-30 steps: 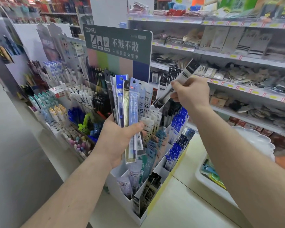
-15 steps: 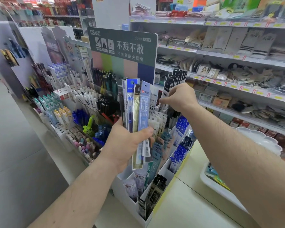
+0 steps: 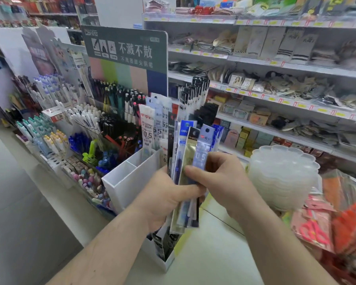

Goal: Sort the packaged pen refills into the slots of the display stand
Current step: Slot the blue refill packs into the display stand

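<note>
My left hand [image 3: 164, 198] grips an upright bunch of packaged pen refills [image 3: 185, 153], with blue, gold and pale lilac packs fanned at the top. My right hand [image 3: 224, 177] has come to the bunch and pinches the pale lilac pack [image 3: 203, 149] on its right side. Behind and below the hands stands the white display stand [image 3: 127, 177], stepped into slots. Its upper slots hold black and white refill packs [image 3: 193, 93], a near one holds dark packs [image 3: 164, 243], and two slots at the left look bare.
Racks of pens [image 3: 56, 120] and erasers fill the left, under a green sign board [image 3: 125, 50]. Store shelves [image 3: 275, 64] with packaged goods run along the right. A stack of clear scalloped trays [image 3: 282, 173] and red scissors packs [image 3: 321, 229] lie at the right.
My right hand put the black refill pack into an upper slot, then drew back to the bunch in my left hand. Both hands and the view moved nearer and lower.
</note>
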A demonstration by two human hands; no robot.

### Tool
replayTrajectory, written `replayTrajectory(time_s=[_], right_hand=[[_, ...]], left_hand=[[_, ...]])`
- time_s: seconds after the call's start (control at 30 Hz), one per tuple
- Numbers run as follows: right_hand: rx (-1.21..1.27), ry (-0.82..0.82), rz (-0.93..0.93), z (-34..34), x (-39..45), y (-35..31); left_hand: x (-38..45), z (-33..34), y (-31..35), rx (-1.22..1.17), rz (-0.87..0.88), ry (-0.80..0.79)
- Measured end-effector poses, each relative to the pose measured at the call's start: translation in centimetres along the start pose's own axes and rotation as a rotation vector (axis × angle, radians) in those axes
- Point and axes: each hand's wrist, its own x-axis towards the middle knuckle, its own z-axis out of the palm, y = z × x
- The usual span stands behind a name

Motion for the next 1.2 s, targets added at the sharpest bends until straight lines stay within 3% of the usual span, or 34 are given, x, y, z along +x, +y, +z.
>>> replayTrajectory(time_s=[0.13, 0.23, 0.43, 0.57, 0.73, 0.83, 0.93, 1.2], right_hand=[[0.036, 0.007, 0.000, -1.6, -1.0, 1.4], [0.051, 0.044, -0.005, -2.2, -1.6, 2.1], [0.360, 0.194, 0.121, -2.6, -2.6, 2.4], [0.189, 0.125, 0.101, -1.2, -3.4, 3.0], [0.203, 0.184, 0.104, -1.5, -3.4, 3.2], [0.168, 0.237, 0.107, -1.5, -3.1, 3.4], [0.196, 0.250, 0.118, -0.8, -3.1, 3.1], [0.416, 0.195, 0.253, 0.3, -3.0, 2.5]], left_hand=[[-0.5, 0.5, -0.7, -0.128, -0.100, -0.045], [-0.8, 0.8, -1.1, -0.081, -0.116, -0.030], [-1.1, 0.7, -1.7, 0.018, -0.148, 0.092], [-1.2, 1.2, -2.5, 0.135, -0.104, 0.107], [-1.3, 0.7, -2.7, 0.068, -0.102, 0.162], [-1.1, 0.5, -3.2, 0.227, -0.027, 0.272], [-1.2, 1.0, -3.5, 0.357, 0.022, 0.260], [-1.2, 0.7, -3.6, 0.118, -0.089, 0.166]])
